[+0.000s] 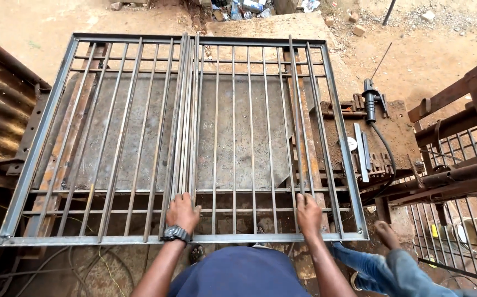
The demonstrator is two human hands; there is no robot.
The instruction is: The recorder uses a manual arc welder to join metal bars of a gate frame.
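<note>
The steel grille (183,137) lies flat on the desk (249,137). The left hand (182,212) closes on the loose rod bundle (186,110); the right hand (308,213) grips one rod (300,121). The rods look stiff, heavy and long, best held near their ends.

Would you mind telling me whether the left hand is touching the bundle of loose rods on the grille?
Touching: the head view shows the left hand resting on the near ends of the bundle of loose rods.

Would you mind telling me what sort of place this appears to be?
Most likely an open-air metal fabrication or welding yard. A steel window grille lies on a rusty work table, a welding electrode holder rests beside it, and the ground is bare dirt.
</note>
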